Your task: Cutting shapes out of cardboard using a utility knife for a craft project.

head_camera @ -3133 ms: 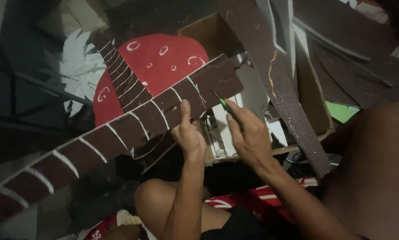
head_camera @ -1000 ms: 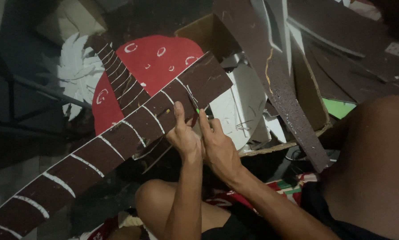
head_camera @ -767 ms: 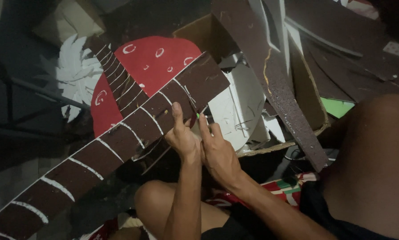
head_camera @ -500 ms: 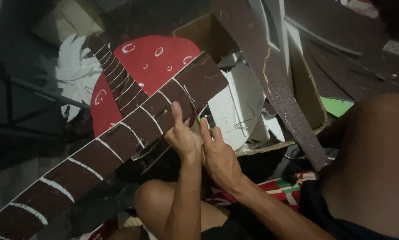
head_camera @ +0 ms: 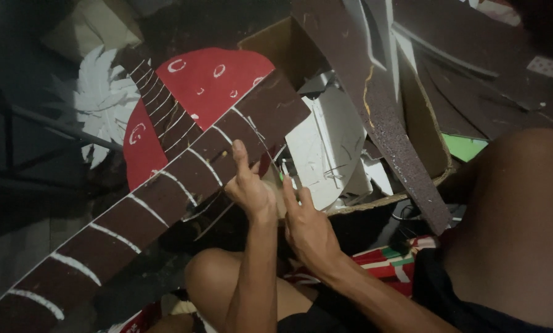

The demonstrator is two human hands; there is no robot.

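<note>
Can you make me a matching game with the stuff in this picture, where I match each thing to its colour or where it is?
Things:
1. long board
2. rounded cutout
3. feathery cutout
4. left hand

Descriptions:
A. white, at the left by the red shape
B. thumb pressed on the brown surface
C. dark brown with white curved stripes
D. red with small white marks

Pairs: 1-C, 2-D, 3-A, 4-B
</note>
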